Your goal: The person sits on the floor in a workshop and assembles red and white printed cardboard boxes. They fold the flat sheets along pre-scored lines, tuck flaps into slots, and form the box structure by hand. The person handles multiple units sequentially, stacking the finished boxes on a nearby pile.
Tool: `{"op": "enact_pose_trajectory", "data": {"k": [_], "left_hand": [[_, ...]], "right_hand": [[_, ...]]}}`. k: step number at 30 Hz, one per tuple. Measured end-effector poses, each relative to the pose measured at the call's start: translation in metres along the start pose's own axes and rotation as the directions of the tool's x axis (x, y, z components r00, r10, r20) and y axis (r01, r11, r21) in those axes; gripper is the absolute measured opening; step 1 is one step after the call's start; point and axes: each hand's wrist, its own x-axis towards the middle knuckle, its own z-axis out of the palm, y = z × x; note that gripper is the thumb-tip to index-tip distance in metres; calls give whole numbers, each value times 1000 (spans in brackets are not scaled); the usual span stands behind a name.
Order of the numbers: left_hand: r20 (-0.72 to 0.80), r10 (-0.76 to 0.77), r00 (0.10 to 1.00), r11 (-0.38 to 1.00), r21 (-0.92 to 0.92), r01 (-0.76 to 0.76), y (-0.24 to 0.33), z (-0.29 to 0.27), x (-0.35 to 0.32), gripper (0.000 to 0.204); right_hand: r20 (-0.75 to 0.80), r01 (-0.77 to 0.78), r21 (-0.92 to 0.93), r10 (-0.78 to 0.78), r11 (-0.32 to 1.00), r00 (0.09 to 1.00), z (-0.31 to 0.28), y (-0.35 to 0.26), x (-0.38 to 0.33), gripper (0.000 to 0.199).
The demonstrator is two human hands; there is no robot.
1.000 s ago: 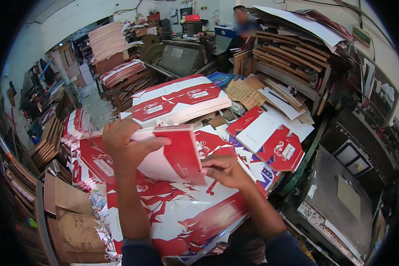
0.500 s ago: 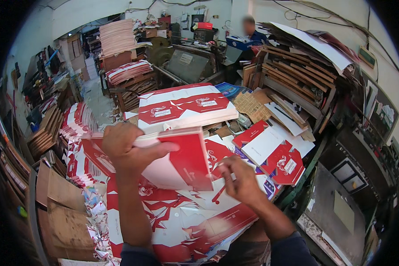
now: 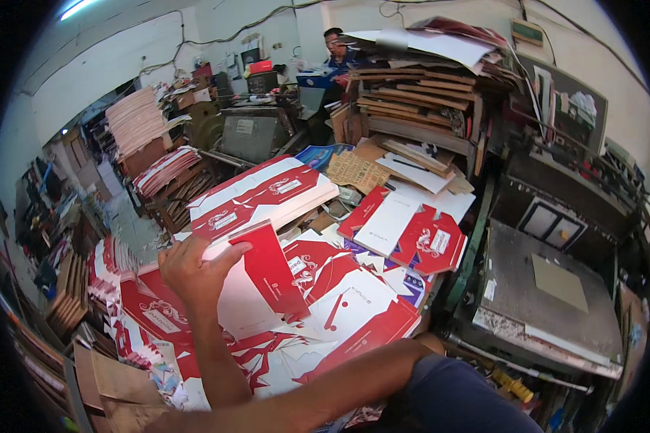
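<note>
My left hand (image 3: 193, 273) is closed round the top edge of a stack of red and white printed card sheets (image 3: 256, 292), its thumb lying over the near face. The stack stands tilted on edge over more printed sheets and torn-looking cut scraps (image 3: 267, 361). Across the lower part of the view, my right forearm (image 3: 339, 382) reaches over to the left, beneath my left arm. My right hand (image 3: 170, 421) is at the bottom edge, blurred and partly cut off, so its fingers cannot be made out.
Behind the held stack lies a thick pile of red and white sheets (image 3: 267, 189). Flat card blanks (image 3: 404, 232) lie to its right. A metal-bedded machine (image 3: 549, 289) stands at the right, wooden boards (image 3: 419, 101) beyond. Another person (image 3: 337, 54) is at the back.
My right hand has left the stack's right edge and swung down and left across my body. The view has turned right; my left hand still holds the stack.
</note>
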Motion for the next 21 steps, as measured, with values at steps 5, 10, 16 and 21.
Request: {"op": "enact_pose_trajectory", "data": {"k": [5, 10, 16, 21], "left_hand": [[106, -48, 993, 999, 12, 48, -9, -26, -8, 54], [218, -80, 973, 995, -46, 93, 1, -24, -3, 52], [318, -46, 947, 980, -169, 104, -9, -42, -5, 60], [102, -338, 936, 840, -415, 348, -62, -93, -6, 87]], "right_hand": [[120, 177, -1, -175, 984, 977, 22, -10, -10, 58], [-436, -342, -87, 273, 936, 858, -73, 57, -47, 83], [146, -736, 338, 740, 586, 656, -41, 88, -82, 63], [55, -634, 363, 663, 683, 747, -30, 105, -85, 45]]}}
